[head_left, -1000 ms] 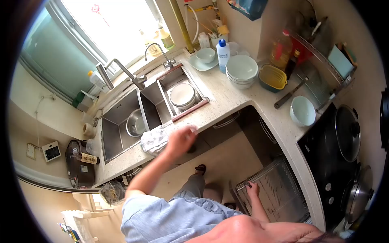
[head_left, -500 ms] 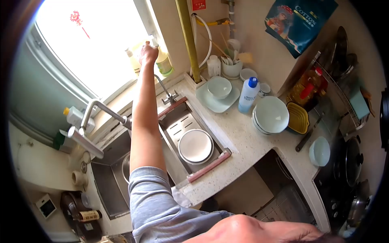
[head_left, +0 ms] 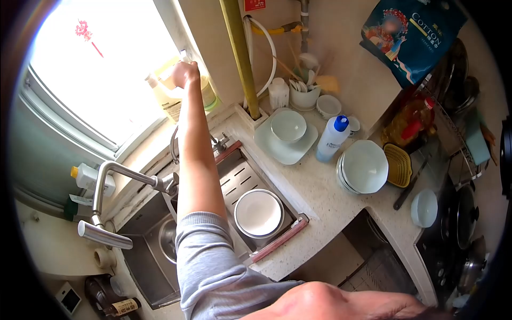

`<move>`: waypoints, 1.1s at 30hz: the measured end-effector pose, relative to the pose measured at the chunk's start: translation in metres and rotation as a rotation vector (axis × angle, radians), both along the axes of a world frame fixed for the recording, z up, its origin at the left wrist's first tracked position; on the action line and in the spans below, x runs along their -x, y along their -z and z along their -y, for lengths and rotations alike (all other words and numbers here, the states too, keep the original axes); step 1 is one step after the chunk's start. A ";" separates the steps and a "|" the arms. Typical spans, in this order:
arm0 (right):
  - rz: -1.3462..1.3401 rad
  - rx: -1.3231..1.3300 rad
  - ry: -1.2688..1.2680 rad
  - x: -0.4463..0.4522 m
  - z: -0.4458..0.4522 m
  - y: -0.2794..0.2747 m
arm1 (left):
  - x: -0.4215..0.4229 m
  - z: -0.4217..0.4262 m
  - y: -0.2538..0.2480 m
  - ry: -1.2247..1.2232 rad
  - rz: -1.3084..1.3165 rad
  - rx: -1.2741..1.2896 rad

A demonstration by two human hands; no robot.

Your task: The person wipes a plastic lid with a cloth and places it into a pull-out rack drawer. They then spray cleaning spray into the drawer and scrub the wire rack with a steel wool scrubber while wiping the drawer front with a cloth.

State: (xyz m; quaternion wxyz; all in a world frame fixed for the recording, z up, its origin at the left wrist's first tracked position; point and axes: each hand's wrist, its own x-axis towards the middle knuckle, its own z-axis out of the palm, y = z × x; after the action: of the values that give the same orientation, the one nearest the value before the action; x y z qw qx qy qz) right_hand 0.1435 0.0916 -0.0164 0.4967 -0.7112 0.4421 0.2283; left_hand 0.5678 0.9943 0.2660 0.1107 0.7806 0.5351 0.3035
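My left arm stretches over the sink to the windowsill. My left hand (head_left: 185,74) is closed at the tops of the bottles there; what its fingers hold is hidden. Just left of and below it stands a pale yellow bottle (head_left: 168,100) with a printed label. A greenish bottle (head_left: 209,95) shows partly behind my wrist. Under the forearm are the steel faucet (head_left: 128,172) and a small tap (head_left: 220,143). A stack of white dishes (head_left: 258,213) sits in the right sink compartment. My right hand is out of view.
On the counter are a small bowl (head_left: 288,126) on a square plate (head_left: 272,146), a blue-capped bottle (head_left: 332,140), stacked bowls (head_left: 367,166), a yellow basket (head_left: 397,165) and a knife (head_left: 409,191). A yellow pole (head_left: 239,58) rises beside the window. The stove (head_left: 440,253) is at the right.
My left hand has gone from the counter front, near a white cloth, up to the windowsill bottles. My right hand, earlier at the pull-out rack below the counter, has left the view.
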 end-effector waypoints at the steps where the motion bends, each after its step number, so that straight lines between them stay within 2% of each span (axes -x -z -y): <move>1: 0.086 -0.198 0.257 -0.003 -0.007 -0.007 | 0.001 -0.001 0.001 -0.013 -0.014 -0.054; 2: 0.176 -0.396 0.517 -0.009 -0.011 -0.012 | 0.004 0.001 -0.003 -0.010 0.006 -0.037; 3: 0.169 -0.392 0.519 -0.019 -0.017 -0.018 | 0.009 0.002 -0.005 -0.005 0.020 -0.020; 5: -0.333 0.668 -0.675 -0.024 -0.024 -0.022 | 0.012 -0.010 -0.006 -0.001 -0.015 -0.110; 7: 0.097 0.393 -0.784 0.019 0.075 0.075 | 0.027 -0.006 -0.022 0.048 -0.012 -0.233; 8: 0.045 0.566 -0.708 -0.004 0.019 0.019 | 0.031 -0.018 -0.031 0.111 -0.138 -0.318; 9: 0.030 0.447 -0.665 0.009 0.054 0.053 | 0.039 -0.027 -0.040 0.176 -0.086 -0.339; 10: 0.225 0.571 -0.789 0.014 0.066 0.068 | 0.053 -0.012 -0.055 0.198 -0.056 -0.384; 11: 0.346 0.613 -0.854 -0.004 0.037 0.033 | 0.064 -0.076 -0.059 0.573 -0.319 -0.928; 12: 0.347 0.587 -0.841 -0.007 0.039 0.034 | 0.072 -0.099 -0.071 0.712 -0.094 -0.840; 13: 0.295 0.452 -0.722 -0.007 0.044 0.038 | 0.099 -0.053 -0.097 0.711 -0.208 -1.055; 14: 0.179 0.438 -0.719 -0.016 0.039 0.031 | 0.121 -0.047 -0.115 0.956 -0.057 -0.996; 15: 0.227 0.482 -0.770 -0.018 0.040 0.033 | 0.140 -0.015 -0.130 1.071 0.004 -0.858; 17: 0.148 0.389 -0.696 -0.024 0.041 0.035 | 0.181 0.076 -0.148 1.184 0.140 -0.479; 19: 0.292 0.466 -0.791 -0.024 0.043 0.041 | 0.222 0.148 -0.158 1.146 0.277 -0.223; 21: 0.224 0.333 -0.749 -0.023 0.050 0.044 | 0.262 0.207 -0.153 0.868 0.421 -0.036; 22: 0.281 0.317 -0.787 -0.026 0.051 0.036 | 0.279 0.254 -0.143 0.763 0.422 -0.043; 24: 0.329 0.285 -0.817 -0.028 0.052 0.027 | 0.320 0.339 -0.114 0.599 0.316 -0.035; 26: 0.363 0.229 -0.798 -0.024 0.057 0.029 | 0.352 0.398 -0.070 0.608 0.303 0.123; 27: 0.356 0.225 -0.790 -0.022 0.060 0.035 | 0.362 0.425 -0.043 0.671 0.396 0.266; 28: 0.430 0.224 -0.786 -0.015 0.063 0.044 | 0.370 0.445 -0.015 0.880 0.435 0.399; 29: 0.500 0.223 -0.780 -0.007 0.061 0.051 | 0.374 0.474 0.014 0.796 0.405 0.463; 31: 0.433 0.129 -0.768 0.004 0.053 0.056 | 0.364 0.513 0.049 0.882 0.043 0.616; 32: 0.401 0.167 -0.794 0.013 0.045 0.055 | 0.366 0.527 0.089 0.738 0.233 0.755; 33: 0.378 0.213 -0.823 0.018 0.040 0.057 | 0.360 0.538 0.115 0.749 0.201 0.965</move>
State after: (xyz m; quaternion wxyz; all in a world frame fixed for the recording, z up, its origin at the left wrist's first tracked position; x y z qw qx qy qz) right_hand 0.1257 0.0515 -0.0729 0.3610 -0.9036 0.0455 0.2261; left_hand 0.2080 0.4561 0.1509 0.6000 0.7450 0.2887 0.0398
